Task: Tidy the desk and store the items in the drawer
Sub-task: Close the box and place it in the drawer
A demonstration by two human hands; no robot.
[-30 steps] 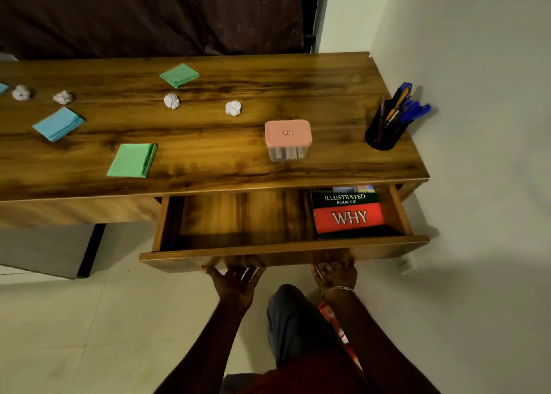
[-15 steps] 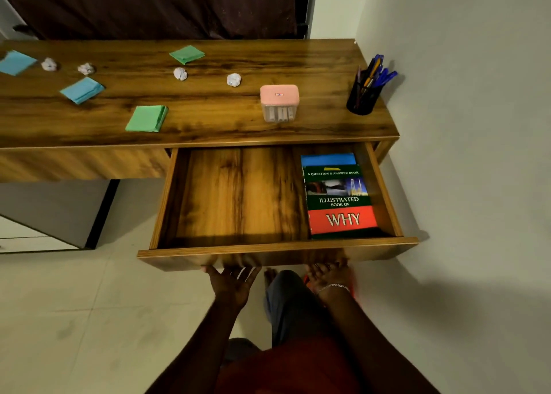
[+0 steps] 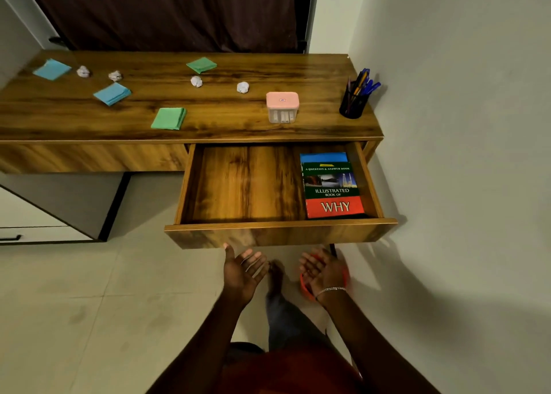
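The wooden drawer (image 3: 280, 235) stands pulled far out from under the desk (image 3: 208, 125). A book titled "WHY" (image 3: 331, 185) lies at its right end; the rest of the drawer floor is bare. On the desk sit a pink-lidded clear box (image 3: 282, 106), a black pen holder (image 3: 354, 101), two green pads (image 3: 168, 118) (image 3: 201, 64), two blue pads (image 3: 112, 93) (image 3: 52, 69) and several crumpled paper balls (image 3: 242, 87). My left hand (image 3: 243, 270) and my right hand (image 3: 323, 270) hover palm-up, fingers apart, just below the drawer front, touching nothing.
A pale wall (image 3: 462, 155) runs close along the right of the desk and drawer. A dark curtain (image 3: 167, 12) hangs behind the desk. A grey cabinet (image 3: 59, 205) stands under the desk at left. An orange object (image 3: 305, 286) lies on the floor under my right hand.
The drawer has slid further out, exposing the whole book. Both hands have come off the drawer's underside and dropped slightly, palms up.
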